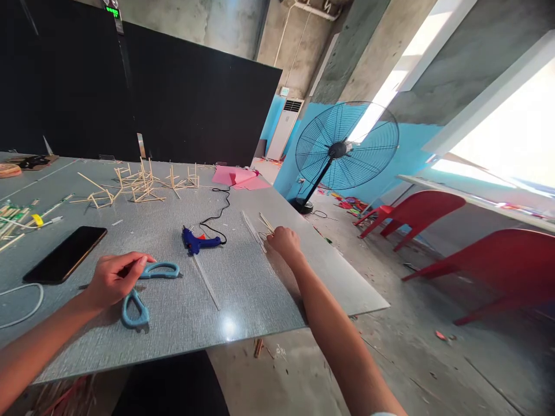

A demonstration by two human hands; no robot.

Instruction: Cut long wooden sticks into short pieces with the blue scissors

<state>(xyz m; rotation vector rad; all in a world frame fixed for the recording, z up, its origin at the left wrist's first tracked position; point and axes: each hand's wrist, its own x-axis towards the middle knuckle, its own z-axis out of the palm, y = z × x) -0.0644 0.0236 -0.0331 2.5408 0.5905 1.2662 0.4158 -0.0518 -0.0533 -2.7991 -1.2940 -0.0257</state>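
Note:
My left hand (113, 278) rests on the grey table (243, 289), fingers curled on the blue-handled scissors (143, 292), which lie open. My right hand (284, 241) reaches to the table's right side, fingers curled down over thin wooden sticks (255, 228); what it grips, if anything, is hidden. A blue glue gun (197, 241) with a black cord lies between my hands. A long clear glue stick (207, 283) lies in front of it.
A black phone (65, 254) lies at the left by a white cable. Stick frames (139, 185) and pink paper (238, 176) stand at the back. Off the right edge are a standing fan (344, 147) and red chairs (477, 260).

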